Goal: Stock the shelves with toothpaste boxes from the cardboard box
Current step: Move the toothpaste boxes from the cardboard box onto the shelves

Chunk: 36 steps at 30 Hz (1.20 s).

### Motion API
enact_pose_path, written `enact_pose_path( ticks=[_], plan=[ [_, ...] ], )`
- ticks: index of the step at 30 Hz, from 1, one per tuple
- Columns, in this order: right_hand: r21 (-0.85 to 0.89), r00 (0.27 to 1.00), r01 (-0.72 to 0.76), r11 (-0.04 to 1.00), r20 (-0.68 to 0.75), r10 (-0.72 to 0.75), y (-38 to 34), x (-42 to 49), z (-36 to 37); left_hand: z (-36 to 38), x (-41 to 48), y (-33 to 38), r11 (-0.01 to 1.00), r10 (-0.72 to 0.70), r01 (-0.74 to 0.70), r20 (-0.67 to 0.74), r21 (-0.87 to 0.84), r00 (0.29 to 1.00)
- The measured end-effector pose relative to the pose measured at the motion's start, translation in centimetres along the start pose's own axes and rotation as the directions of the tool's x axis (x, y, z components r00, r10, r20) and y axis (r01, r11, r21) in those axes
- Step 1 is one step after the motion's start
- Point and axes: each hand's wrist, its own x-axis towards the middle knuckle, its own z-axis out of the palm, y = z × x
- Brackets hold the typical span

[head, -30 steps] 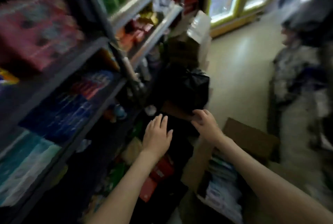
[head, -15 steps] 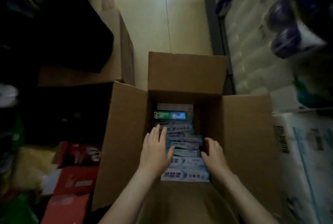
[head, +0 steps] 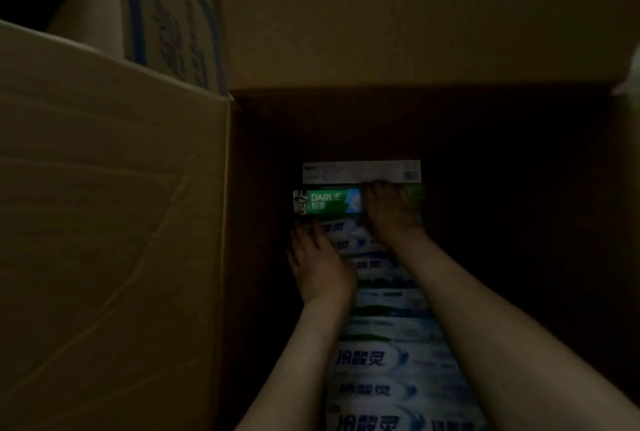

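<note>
In the cardboard box (head: 114,222), the right hand (head: 391,209) curls its fingers round a slim green toothpaste box (head: 325,201); the left hand (head: 318,264) rests straight-fingered on glossy white-blue boxes (head: 377,361).

cardboard box (head: 114,222): brown board, matt, left flap creased and faintly wrinkled; inner walls the same dull board, very dark. toothpaste boxes (head: 374,358) inside: thin printed card, smooth, slight sheen on the white-and-blue faces. green box (head: 325,202), far in the row: same card, glossier print. white box (head: 360,172) beyond it: paler card, flatter finish. second carton (head: 166,15), far left: matt brown board, blue print.
</note>
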Motion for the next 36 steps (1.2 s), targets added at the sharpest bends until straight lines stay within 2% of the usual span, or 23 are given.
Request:
enact_pose_path(
  ticks=[4,7,9,11,14,17,20,23,29,32,36],
  plan=[
    [-0.219,0.994,0.078,0.973,-0.060,-0.093,-0.9,-0.8,-1.4,-0.9,-0.4,-0.4,0.998,0.060,-0.058,-0.048,0.026,0.997],
    [-0.230,0.997,0.072,0.971,0.024,-0.068,-1.8,-5.8,-5.5,-4.2,-3.4,0.2,0.989,0.140,-0.143,-0.101,-0.028,0.985],
    [-0.223,0.996,0.089,0.971,0.027,-0.085,-2.5,-11.0,-10.3,-8.1,-6.5,0.8,0.981,0.175,-0.183,-0.122,-0.057,0.977],
    [-0.178,0.991,0.133,0.975,0.025,-0.130,-3.8,-16.9,-16.3,-13.3,-10.7,1.6,0.964,0.267,-0.266,-0.066,0.023,0.961],
    [-0.152,0.972,0.222,0.963,-0.038,-0.230,-6.3,-25.3,-25.9,-22.0,-18.5,2.2,0.885,0.433,-0.421,-0.015,0.199,0.901],
    [-0.142,0.938,0.315,0.938,-0.107,-0.331,-9.2,-33.0,-35.3,-31.0,-26.5,1.2,0.797,0.573,-0.507,-0.147,0.330,0.806],
    [-0.119,0.875,0.448,0.886,-0.142,-0.462,-13.3,-38.6,-42.8,-38.9,-33.8,-0.9,0.774,0.615,-0.519,-0.231,0.363,0.754],
    [-0.146,0.807,0.557,0.817,-0.137,-0.574,-18.7,-42.1,-48.1,-44.5,-39.8,-4.3,0.789,0.594,-0.455,-0.325,0.412,0.735],
    [-0.260,0.646,0.726,0.637,-0.058,-0.761,-33.1,-45.5,-53.9,-52.5,-49.1,-15.0,0.879,0.430,-0.186,-0.563,0.439,0.706],
    [-0.332,0.532,0.796,0.506,-0.015,-0.847,-41.7,-47.5,-55.5,-55.1,-54.0,-22.1,0.926,0.312,-0.058,-0.672,0.372,0.672],
    [-0.340,0.351,0.888,0.309,0.067,-0.934,-53.7,-51.8,-56.6,-57.8,-61.5,-31.5,0.953,0.149,0.130,-0.798,0.273,0.584]
  ],
)
